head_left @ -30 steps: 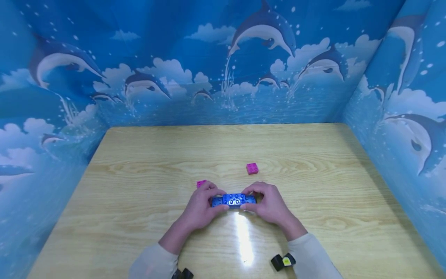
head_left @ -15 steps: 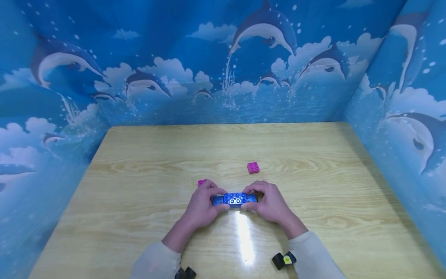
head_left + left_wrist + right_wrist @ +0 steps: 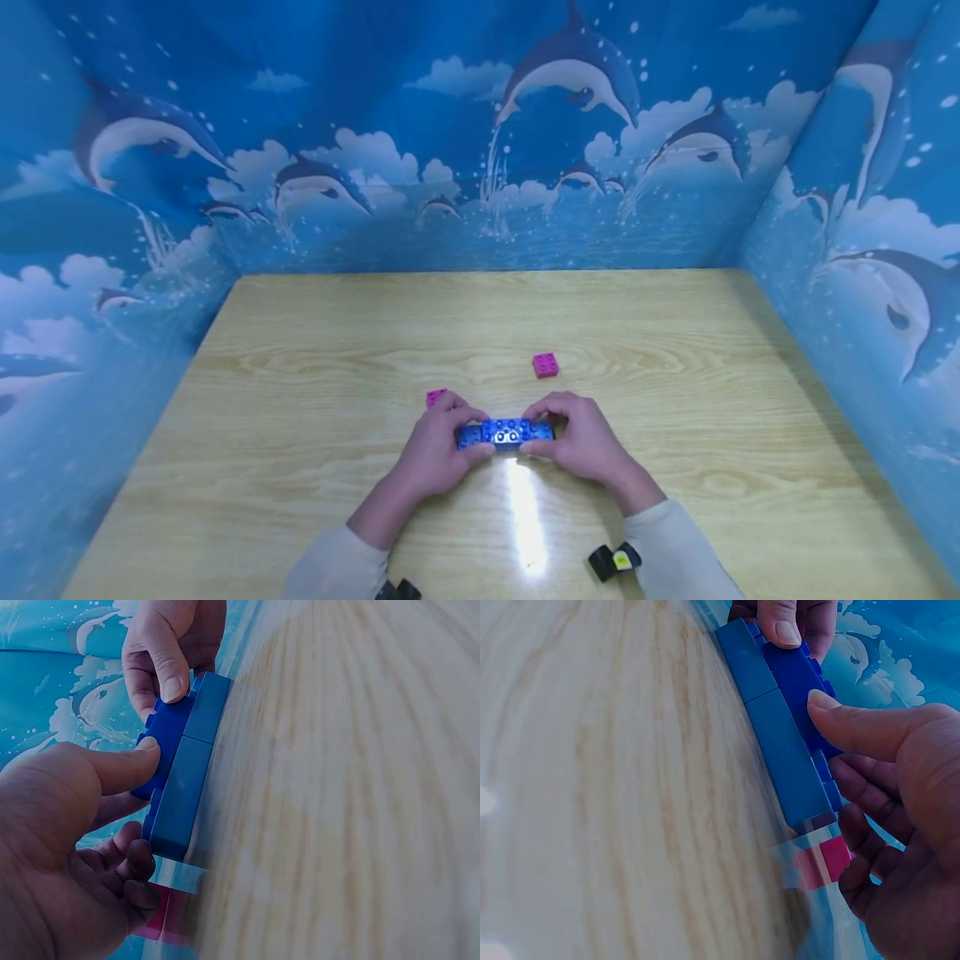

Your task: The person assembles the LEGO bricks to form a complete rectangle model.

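Head view: left grip (image 3: 435, 454), right grip (image 3: 588, 437) pinch; blue brick (image 3: 506, 432) between.

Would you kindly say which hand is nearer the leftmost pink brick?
Left: the left hand partly hides the pink brick in the head view; the right hand holds the right end of the blue bricks.

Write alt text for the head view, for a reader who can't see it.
A person's left grip and right grip hold a stack of blue bricks between them at a wooden table. A pink brick lies beyond the stack, and a second pink brick is partly hidden by the left grip. Dolphin-print backdrops rise behind.
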Motion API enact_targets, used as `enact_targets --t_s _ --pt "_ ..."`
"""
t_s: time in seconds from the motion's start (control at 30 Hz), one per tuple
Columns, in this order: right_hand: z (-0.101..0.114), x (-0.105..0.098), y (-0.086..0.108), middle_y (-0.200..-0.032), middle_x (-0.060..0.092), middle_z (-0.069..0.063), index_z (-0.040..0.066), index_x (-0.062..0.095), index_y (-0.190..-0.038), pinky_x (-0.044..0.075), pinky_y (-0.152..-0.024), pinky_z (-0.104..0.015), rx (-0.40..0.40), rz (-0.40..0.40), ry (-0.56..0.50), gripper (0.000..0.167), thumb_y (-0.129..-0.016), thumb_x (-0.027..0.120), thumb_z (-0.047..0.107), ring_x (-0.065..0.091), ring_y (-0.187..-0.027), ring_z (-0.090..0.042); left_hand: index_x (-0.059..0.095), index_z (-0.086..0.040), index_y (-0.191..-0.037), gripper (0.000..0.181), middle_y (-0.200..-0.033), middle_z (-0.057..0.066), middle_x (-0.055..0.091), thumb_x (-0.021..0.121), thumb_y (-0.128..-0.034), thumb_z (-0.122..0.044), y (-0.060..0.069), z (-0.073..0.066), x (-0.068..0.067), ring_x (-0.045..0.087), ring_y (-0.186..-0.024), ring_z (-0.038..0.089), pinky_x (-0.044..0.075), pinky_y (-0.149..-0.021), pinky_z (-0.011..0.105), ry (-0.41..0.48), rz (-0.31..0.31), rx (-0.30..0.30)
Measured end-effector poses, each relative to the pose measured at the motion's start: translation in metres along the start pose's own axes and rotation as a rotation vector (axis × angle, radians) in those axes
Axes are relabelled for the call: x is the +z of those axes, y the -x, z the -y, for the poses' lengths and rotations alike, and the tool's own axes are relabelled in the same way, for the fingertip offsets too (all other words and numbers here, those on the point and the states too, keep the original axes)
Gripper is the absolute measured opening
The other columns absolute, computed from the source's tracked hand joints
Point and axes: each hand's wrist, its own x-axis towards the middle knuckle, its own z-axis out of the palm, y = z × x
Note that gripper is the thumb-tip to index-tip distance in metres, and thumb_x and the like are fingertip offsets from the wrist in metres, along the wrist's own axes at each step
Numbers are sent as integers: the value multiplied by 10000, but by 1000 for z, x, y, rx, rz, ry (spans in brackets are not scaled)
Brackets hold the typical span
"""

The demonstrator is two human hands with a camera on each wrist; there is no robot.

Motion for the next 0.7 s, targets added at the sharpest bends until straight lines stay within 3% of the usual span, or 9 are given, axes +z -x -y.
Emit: enact_targets --t_s 0.47,0.7 --pt "2 -3 0 -956 672 123 177 750 -1035 498 -802 -370 13 3 27 440 -654 940 285 595 -871 -129 701 -119 -1143 372 -999 -48 528 832 -827 -265 0 9 1 519 -862 114 480 -772 307 46 18 15" --pt "0 -9 -3 -1000 696 50 134 742 -1087 494 -778 -416 1 -51 -26 368 -788 864 310 598 -892 -185 691 -118 -1144 386 -981 -54 530 846 -804 -218 1 11 2 516 -846 114 469 -763 307 41 15 27"
